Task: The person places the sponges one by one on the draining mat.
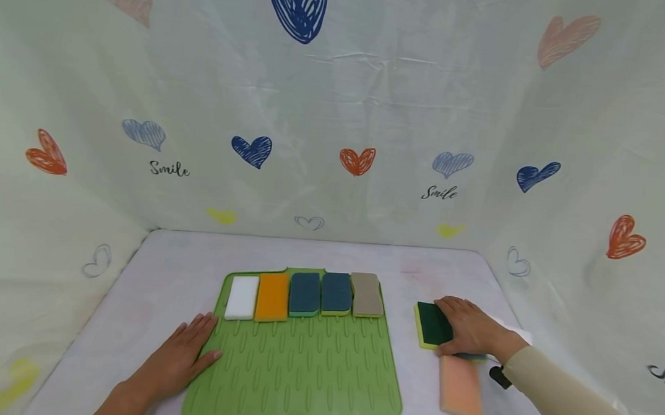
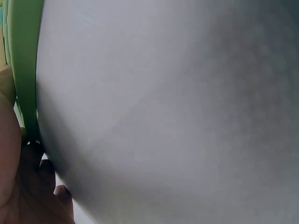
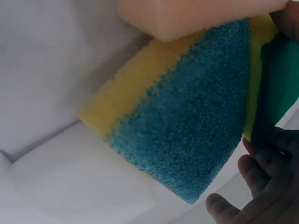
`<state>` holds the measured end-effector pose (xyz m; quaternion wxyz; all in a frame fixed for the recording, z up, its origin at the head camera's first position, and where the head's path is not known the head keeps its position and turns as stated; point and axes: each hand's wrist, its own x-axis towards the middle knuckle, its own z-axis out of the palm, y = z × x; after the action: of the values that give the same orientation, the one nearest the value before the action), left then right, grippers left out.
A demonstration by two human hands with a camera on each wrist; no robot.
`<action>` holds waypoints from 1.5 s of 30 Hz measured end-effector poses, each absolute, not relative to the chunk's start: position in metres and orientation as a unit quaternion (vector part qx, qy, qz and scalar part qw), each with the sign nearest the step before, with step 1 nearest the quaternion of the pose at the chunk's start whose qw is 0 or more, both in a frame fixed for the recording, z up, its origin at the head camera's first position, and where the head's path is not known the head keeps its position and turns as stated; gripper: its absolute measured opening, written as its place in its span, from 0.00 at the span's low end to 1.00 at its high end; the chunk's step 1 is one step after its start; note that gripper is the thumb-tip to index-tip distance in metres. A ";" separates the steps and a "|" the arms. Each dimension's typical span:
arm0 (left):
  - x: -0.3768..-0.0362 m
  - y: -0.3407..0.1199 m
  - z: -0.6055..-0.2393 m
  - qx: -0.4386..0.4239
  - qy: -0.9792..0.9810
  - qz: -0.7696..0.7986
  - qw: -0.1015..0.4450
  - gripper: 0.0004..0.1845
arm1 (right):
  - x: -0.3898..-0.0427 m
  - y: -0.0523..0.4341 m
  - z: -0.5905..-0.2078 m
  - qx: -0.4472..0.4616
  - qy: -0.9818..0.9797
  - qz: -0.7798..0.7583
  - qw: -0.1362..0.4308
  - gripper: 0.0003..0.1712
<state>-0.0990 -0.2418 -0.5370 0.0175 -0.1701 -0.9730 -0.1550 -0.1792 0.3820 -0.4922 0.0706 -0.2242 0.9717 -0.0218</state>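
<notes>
My left hand (image 1: 178,355) lies with straight fingers over the left edge of a green ribbed mat (image 1: 297,379). In the left wrist view, fingers (image 2: 35,186) show beside the mat's rim. My right hand (image 1: 469,328) grips a dark green and yellow scouring sponge (image 1: 433,323) to the right of the mat, thumb at one side and fingers at the other. Beneath that hand a blue and yellow sponge (image 3: 187,107) is mostly hidden in the head view. Nearer me lies a peach sponge (image 1: 461,389), close to the thumb.
Along the mat's far edge stand a white sponge (image 1: 242,296), an orange one (image 1: 273,296), two blue-topped sponges (image 1: 304,293) and a beige one (image 1: 367,294) in a row. A white block (image 3: 79,172) sits by the blue sponge. A heart-printed sheet (image 1: 305,194) surrounds the table.
</notes>
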 end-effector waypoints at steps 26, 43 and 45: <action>-0.092 -0.247 -0.537 -0.164 -0.973 -0.162 0.002 0.37 | -0.201 0.330 -0.482 -0.258 0.944 0.038 -0.201 0.60; -0.103 -0.249 -0.537 -0.179 -0.975 -0.132 0.002 0.35 | -0.199 0.257 -0.472 -0.280 0.939 0.003 -0.198 0.64; -0.104 -0.249 -0.537 -0.176 -0.975 -0.134 -0.002 0.35 | -0.196 0.241 -0.471 -0.287 0.936 -0.004 -0.204 0.65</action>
<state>-0.1039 -0.2490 -0.5367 -0.0023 -0.1760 -0.9753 -0.1337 -0.1957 0.2407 -0.4712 -0.2035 -0.2866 0.9362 -0.0039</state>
